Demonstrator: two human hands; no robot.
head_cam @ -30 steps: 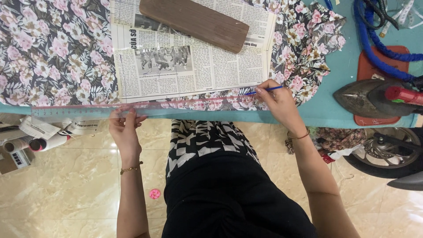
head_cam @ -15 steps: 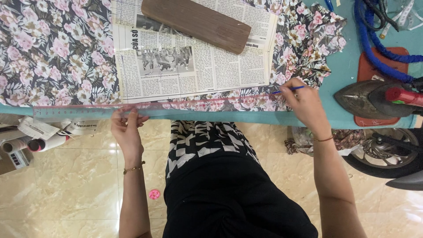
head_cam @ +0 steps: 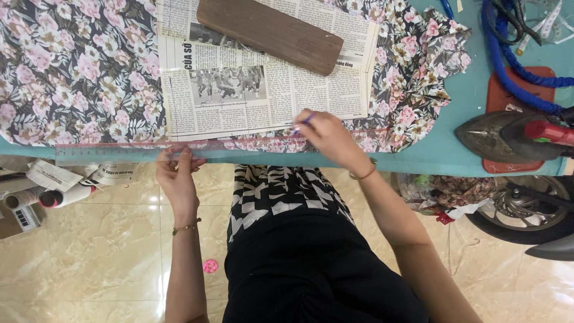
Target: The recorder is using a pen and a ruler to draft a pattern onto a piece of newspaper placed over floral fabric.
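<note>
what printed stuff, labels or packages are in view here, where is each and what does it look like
Newspaper sheet: lies on the floral fabric, under a brown wooden block; off-white, black print, one greyish photo.
Ruler: along the table's near edge, under the left hand; long, clear, pinkish markings.
Folded printed papers: below the table edge at left; white with dark print.
Small device with a keypad: far left, by the floor; pale, partly cut off.

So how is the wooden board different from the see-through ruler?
The wooden board is brown, thick and solid; the ruler is thin, clear and pinkish. The board lies slanted on the newspaper, untouched; the ruler lies straight along the table's near edge, held down by the left hand. Both are long and flat.
</note>
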